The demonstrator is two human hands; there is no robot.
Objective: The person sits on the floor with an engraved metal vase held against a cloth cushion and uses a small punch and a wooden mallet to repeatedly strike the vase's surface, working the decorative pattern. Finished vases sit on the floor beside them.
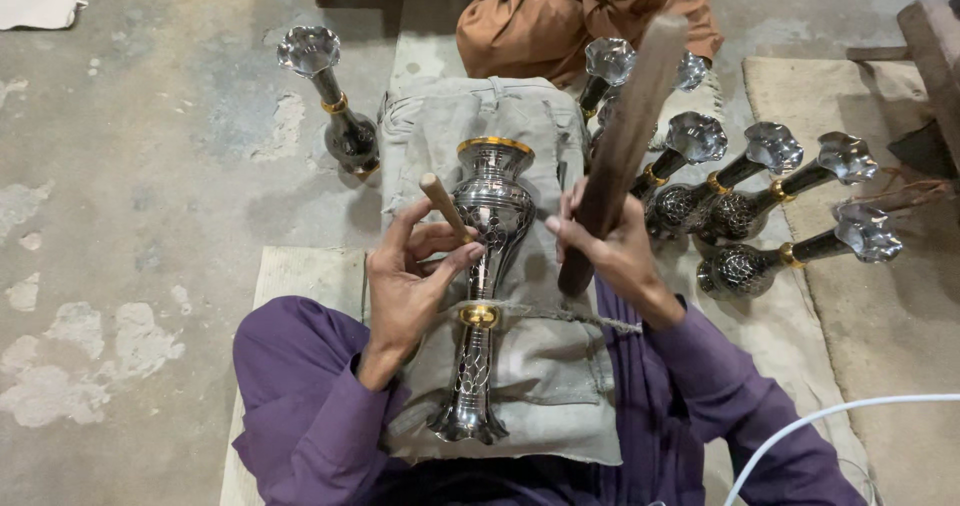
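Observation:
A shiny metal vase (490, 226) with a gold rim and a gold band lies on a grey cloth pad (545, 366) over my lap. A cord crosses its narrow neck. My left hand (410, 281) pinches a short wooden-handled punch (446, 206) with its tip against the vase's belly. A long dark wooden stick (620, 146) is gripped in my right hand (612, 246) and raised above the vase.
One similar vase (335, 96) stands to the left on the concrete floor. Several more vases (760, 216) lie clustered at the right on a mat. Another person in brown clothes (570, 11) sits opposite. A white cable (830, 416) runs at lower right.

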